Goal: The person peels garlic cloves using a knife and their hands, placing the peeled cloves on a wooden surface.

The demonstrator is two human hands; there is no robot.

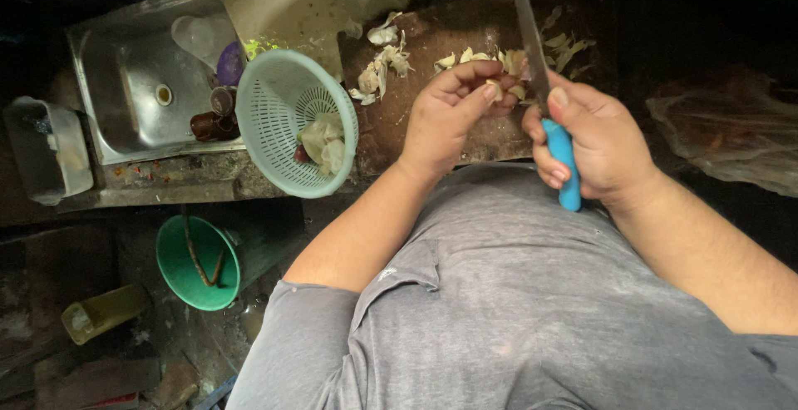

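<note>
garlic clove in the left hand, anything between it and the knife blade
Nothing visible does. The left hand pinches the garlic clove at its fingertips, right beside the knife blade held by the right hand. Loose garlic skins lie on the counter behind, not between them.

Only 1 view exists, worn on the person's head. It looks steeply down past the grey shirt (515, 293) onto the dark counter (432, 52) close below, with the steel sink (125, 69) left and the floor beneath it.
</note>
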